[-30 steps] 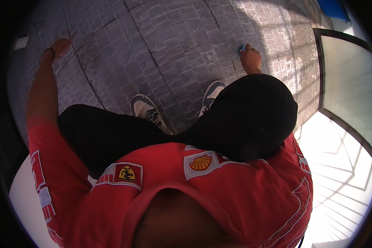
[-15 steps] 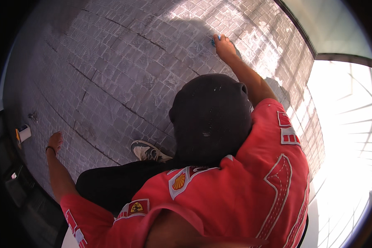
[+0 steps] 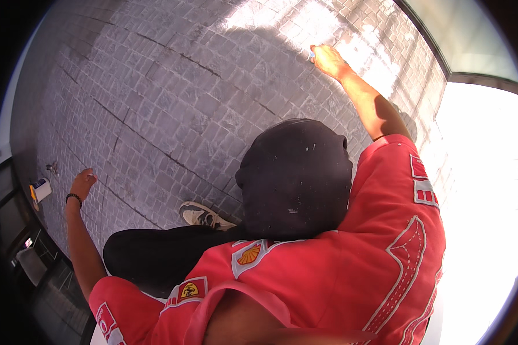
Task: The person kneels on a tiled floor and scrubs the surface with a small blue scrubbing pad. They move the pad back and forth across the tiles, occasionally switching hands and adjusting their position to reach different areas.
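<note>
Out at the upper right, my right hand [image 3: 330,61] is closed on a small blue pad [image 3: 312,54], mostly hidden by the fingers, against the grey stone-block paving [image 3: 172,109]. Bright sunlight falls on this hand and forearm. Over at the left, my left hand [image 3: 84,183], with a dark beaded bracelet [image 3: 73,198] at the wrist, has its fingers bent together. A tiny pale spot shows at its fingertips; what it is cannot be made out. Near that hand lies a white container [image 3: 41,189] with a yellow-orange edge.
A small metallic object [image 3: 52,168] lies beyond the white container. My bent knee in black trousers [image 3: 288,178] fills the middle, and my shoe [image 3: 204,215] rests on the paving. Dark-framed glass panes [image 3: 34,259] stand at the lower left; a pale panel [image 3: 466,40] borders the upper right.
My right hand has moved slightly to the right with the blue pad, into the sunlight. My left hand has moved up a little, and its fingers have drawn together.
</note>
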### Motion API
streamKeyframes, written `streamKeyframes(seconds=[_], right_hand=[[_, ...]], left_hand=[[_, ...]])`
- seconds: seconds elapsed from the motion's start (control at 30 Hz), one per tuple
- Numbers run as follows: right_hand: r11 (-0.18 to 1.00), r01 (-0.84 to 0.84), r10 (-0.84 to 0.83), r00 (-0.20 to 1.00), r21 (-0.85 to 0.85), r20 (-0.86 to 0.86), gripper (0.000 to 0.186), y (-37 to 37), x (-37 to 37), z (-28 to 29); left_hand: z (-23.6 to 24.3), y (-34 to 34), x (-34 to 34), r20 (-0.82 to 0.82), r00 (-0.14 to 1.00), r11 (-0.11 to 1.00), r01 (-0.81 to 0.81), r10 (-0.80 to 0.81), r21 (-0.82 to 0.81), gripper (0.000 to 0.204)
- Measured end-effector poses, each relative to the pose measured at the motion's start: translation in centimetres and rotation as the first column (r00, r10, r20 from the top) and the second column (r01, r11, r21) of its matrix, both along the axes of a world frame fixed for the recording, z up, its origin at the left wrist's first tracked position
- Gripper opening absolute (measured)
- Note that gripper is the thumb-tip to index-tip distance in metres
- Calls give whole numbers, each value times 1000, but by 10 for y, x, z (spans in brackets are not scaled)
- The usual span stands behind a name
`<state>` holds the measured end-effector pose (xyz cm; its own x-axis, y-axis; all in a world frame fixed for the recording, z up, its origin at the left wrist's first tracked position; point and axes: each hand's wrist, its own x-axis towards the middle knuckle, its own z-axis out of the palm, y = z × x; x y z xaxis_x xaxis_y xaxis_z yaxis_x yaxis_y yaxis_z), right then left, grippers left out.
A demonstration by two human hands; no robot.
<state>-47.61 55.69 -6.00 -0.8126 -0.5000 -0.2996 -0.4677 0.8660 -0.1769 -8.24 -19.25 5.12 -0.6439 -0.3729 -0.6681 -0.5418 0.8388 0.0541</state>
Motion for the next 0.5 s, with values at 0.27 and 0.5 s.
streamKeyframes(seconds=[0.27, 0.5], right_hand=[[998, 9, -2, 994, 62, -113, 23, -6, 3, -7], [983, -155, 172, 967, -102, 186, 32, -19, 22, -17]], left_hand=[[-26, 145, -65, 86, 995, 933, 21, -56, 359, 57], [-38, 131, -48, 88, 994, 939, 38, -72, 341, 58]])
